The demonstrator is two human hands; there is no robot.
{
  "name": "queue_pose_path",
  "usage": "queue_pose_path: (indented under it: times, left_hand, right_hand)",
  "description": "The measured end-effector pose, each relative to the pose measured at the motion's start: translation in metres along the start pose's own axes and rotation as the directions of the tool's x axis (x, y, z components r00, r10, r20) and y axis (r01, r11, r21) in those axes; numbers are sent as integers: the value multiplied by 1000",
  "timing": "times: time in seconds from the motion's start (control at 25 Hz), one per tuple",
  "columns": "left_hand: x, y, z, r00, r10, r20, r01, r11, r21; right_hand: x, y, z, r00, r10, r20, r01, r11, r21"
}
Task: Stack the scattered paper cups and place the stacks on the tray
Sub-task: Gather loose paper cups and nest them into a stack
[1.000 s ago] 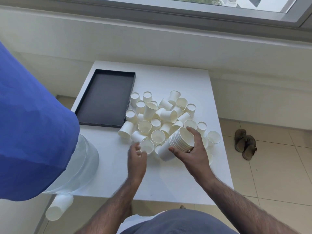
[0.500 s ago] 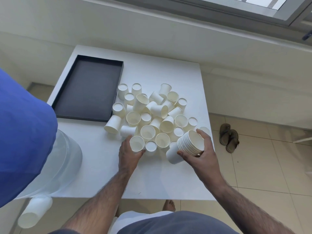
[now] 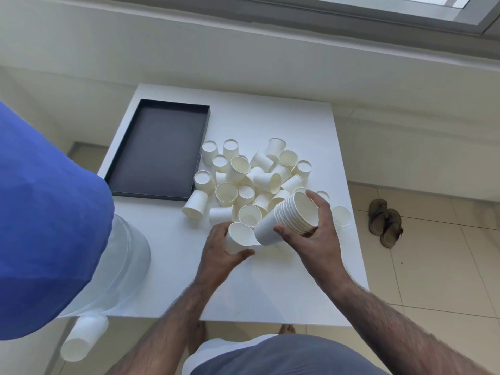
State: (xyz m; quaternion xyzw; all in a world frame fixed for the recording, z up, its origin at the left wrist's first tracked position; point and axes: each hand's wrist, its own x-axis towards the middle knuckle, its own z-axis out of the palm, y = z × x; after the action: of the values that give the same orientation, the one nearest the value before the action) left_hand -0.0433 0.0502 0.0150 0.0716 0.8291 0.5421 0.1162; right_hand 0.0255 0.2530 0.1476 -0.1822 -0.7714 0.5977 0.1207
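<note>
White table [image 3: 270,117] under a window ledge, pale tiles round it. Over its near middle, grips one cup [image 3: 239,238] in the left hand [image 3: 216,258], fingers and thumb curled round the wall, mouth tilted toward 1 o'clock. Holds a stack [image 3: 286,220] of nested cups in the right hand [image 3: 319,239], thumb under the rims, fingers over the top, mouth up toward 1 o'clock, base down toward 7 o'clock. Cup's rim right at the stack's base; cannot tell whether touching.

At 12 o'clock from the hands, loose cups [image 3: 243,180] in a heap: some upright, some upside down, some on their sides, many touching. At 3 o'clock of the right hand, a lone cup [image 3: 341,216] near the table's right edge, apart from the heap.

At 10 o'clock, black tray [image 3: 162,152] flat on the table's left half, its right rim just beside the heap.

At 9 o'clock, clear jug [image 3: 127,255] at the table's left edge, partly behind blue cloth [image 3: 46,226]. At 7 o'clock, below the jug, a white tube [image 3: 84,338] like stacked cups, off the table. At 3 o'clock, on the tiles, a pair of sandals [image 3: 385,223], well apart from the table.
</note>
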Motion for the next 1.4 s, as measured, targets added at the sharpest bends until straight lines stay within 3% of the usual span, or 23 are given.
queue_pose_path:
  times: [0.16, 0.32, 0.64, 0.76, 0.84, 0.92, 1.0, 1.12, 1.24, 1.4]
  left_hand:
    - [-7, 35, -16, 991, 96, 89, -92, 994, -51]
    - [-13, 55, -28, 981, 73, 178, -47, 988, -146]
    - [-30, 50, -61, 943, 75, 323, -85, 996, 17]
    - [-36, 53, -69, 942, 63, 330, -80, 996, 36]
    - [-32, 60, -69, 941, 46, 337, -45, 999, -10]
    - [-25, 75, -61, 953, 18, 302, 2, 998, -65]
    - [-21, 89, -43, 971, -25, 237, 62, 986, -151]
    - [-23, 100, -17, 981, -61, 183, 100, 971, -215]
    - [-27, 107, 4, 980, -58, 192, 96, 976, -197]
    - [-28, 115, 16, 983, -92, 159, 121, 976, -183]
  right_hand:
    - [2, -9, 24, 999, 8, 34, -10, 999, 47]
    - [-6, -7, 44, 968, 130, 213, -141, 989, 37]
    - [-41, 1, 72, 896, 229, 381, -268, 962, 54]
    - [-45, 21, 60, 943, 227, 244, -275, 943, 189]
    - [-42, 49, 36, 960, 279, -39, -268, 947, 176]
    - [-35, 85, -6, 895, 318, -312, -318, 947, 49]
    - [-27, 127, -54, 846, 331, -417, -401, 912, -89]
    - [-18, 175, -93, 868, 383, -315, -462, 856, -233]
    - [-9, 206, -96, 913, 367, -179, -408, 843, -351]
    - [9, 219, -85, 932, 347, -100, -358, 851, -384]
